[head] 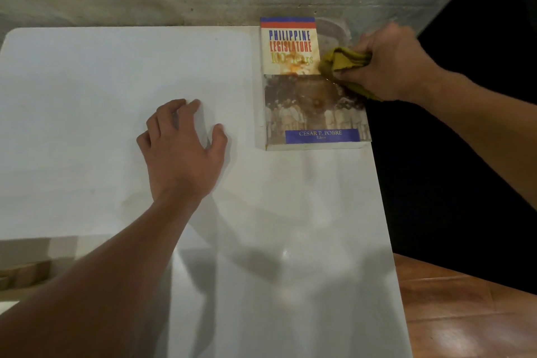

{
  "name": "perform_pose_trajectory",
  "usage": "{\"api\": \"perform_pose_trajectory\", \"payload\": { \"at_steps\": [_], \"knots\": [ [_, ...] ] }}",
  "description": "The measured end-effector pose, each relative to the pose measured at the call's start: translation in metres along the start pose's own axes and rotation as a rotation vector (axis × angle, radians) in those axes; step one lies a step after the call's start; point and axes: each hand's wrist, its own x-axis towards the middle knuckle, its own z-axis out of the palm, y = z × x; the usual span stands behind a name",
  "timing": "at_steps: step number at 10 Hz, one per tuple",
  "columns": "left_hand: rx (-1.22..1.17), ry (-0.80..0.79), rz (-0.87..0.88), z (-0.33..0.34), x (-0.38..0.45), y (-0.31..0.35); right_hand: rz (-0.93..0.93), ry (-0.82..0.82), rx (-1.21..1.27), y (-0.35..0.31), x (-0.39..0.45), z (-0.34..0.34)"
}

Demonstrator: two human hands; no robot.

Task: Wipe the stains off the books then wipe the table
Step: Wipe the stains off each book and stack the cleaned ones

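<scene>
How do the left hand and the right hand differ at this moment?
The left hand holds nothing, while the right hand grips a bunched yellow cloth. The left hand rests with fingers spread on the bare white table; the right hand sits at the right edge of the stained book, its cloth on the cover. The left hand is nearer the camera. Both are bare, palm down.

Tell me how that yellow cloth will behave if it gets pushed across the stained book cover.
The yellow cloth looks soft and floppy: it bunches in folds where the right hand grips it, so it would likely drag and crumple rather than slide flat. The book lies flat on the table, unheld, and may shift.
</scene>
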Motion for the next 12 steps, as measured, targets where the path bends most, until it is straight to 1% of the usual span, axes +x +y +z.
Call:
{"api": "perform_pose_trajectory", "payload": {
  "at_steps": [1,2,3,4,5,6,7,8,9,10,11,12],
  "knots": [
    [0.003,-0.002,0.000,0.001,0.000,0.000,-0.110,-0.197,0.188,-0.011,-0.015,0.002],
    [0.009,-0.009,0.000,0.000,0.001,0.001,-0.023,-0.135,0.170,-0.001,-0.009,0.000],
    [-0.003,0.001,-0.001,0.000,0.000,0.001,-0.036,0.028,0.025,0.000,-0.003,0.007],
    [0.003,-0.007,-0.010,0.000,0.000,0.001,-0.182,-0.201,0.254,-0.015,-0.018,0.007],
    [0.001,-0.007,-0.014,0.000,0.001,0.001,-0.041,-0.090,0.126,0.001,-0.004,0.003],
    [-0.009,0.004,-0.007,0.000,0.000,0.001,-0.075,0.023,0.066,-0.003,-0.004,0.010],
    [0.001,-0.001,-0.008,0.000,0.001,0.000,-0.215,-0.179,0.276,-0.015,-0.021,0.010],
    [0.003,-0.005,-0.008,0.000,0.001,0.001,-0.086,-0.028,0.113,0.000,-0.002,0.005],
    [0.004,-0.001,-0.004,0.000,0.001,0.000,-0.109,0.027,0.058,-0.003,0.003,0.010],
    [0.015,-0.005,-0.007,0.000,0.001,-0.001,-0.164,-0.089,0.176,-0.009,0.000,0.011],
    [0.006,-0.007,-0.010,0.000,0.001,0.000,-0.025,0.072,0.030,0.002,0.016,0.011],
    [0.000,-0.001,-0.003,0.000,0.001,0.000,-0.120,0.004,0.112,-0.006,0.016,0.012]
  ]
}}
